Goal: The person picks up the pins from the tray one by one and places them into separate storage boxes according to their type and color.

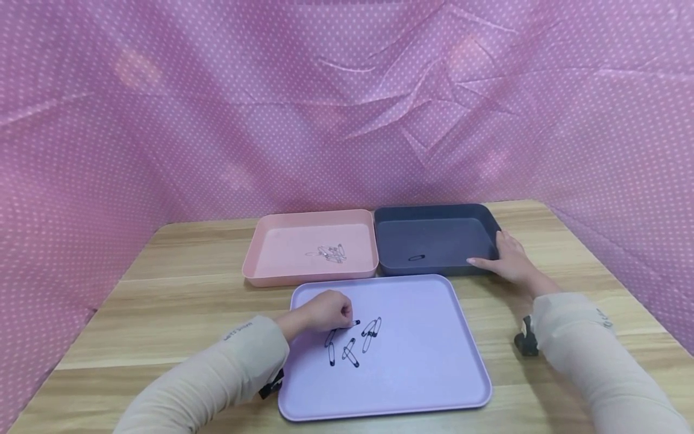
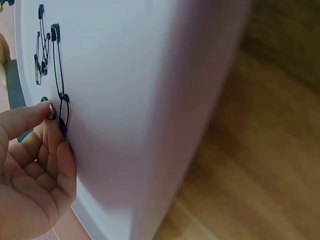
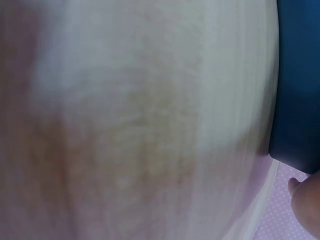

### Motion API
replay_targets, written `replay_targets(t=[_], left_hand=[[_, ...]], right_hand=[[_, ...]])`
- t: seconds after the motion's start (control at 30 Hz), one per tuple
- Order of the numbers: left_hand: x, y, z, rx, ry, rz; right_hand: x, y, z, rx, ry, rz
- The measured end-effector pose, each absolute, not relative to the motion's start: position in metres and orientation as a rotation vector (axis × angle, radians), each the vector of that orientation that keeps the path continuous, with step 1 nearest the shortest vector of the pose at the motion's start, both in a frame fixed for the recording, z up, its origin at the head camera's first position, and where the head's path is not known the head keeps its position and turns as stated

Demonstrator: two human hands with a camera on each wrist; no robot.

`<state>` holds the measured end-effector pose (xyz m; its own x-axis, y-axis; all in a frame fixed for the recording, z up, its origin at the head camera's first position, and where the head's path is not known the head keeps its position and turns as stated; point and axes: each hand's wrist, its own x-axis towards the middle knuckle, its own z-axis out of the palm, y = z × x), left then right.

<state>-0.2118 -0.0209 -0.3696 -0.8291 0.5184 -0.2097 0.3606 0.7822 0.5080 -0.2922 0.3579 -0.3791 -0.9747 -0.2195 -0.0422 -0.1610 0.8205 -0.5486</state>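
Note:
My left hand (image 1: pixel 329 310) pinches a black safety pin (image 2: pixel 52 111) between thumb and fingertips, low over the lavender tray (image 1: pixel 423 361). Several other black safety pins (image 1: pixel 351 358) lie in a loose group around and right of that hand, some crossing each other. At the back right, my right hand (image 1: pixel 512 262) rests against the near right corner of the dark tray (image 1: pixel 434 232), its thumb along the near side and its fingers by the right rim. One black safety pin (image 1: pixel 416 258) lies inside that tray. The right wrist view shows only part of this hand.
A pink tray (image 1: pixel 287 241) with a small pile of silver safety pins (image 1: pixel 332 253) stands left of the dark tray, side by side. All three trays sit on a wooden table (image 1: pixel 179 289). A pink dotted cloth (image 1: pixel 347 120) hangs behind and at the sides.

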Motion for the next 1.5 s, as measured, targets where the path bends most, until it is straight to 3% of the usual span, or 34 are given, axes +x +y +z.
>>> replay_targets(t=[0.5,0.93,1.5], left_hand=[[-0.216,-0.020,-0.357,0.677,2.591,0.699],[-0.234,-0.007,-0.336,0.686,2.676,0.714],[-0.266,0.014,-0.338,0.619,2.735,0.955]], right_hand=[[-0.292,0.359,-0.381,-0.314,2.901,-0.861],[-0.290,0.358,-0.381,-0.319,2.905,-0.883],[-0.291,0.359,-0.383,-0.330,2.915,-0.866]])
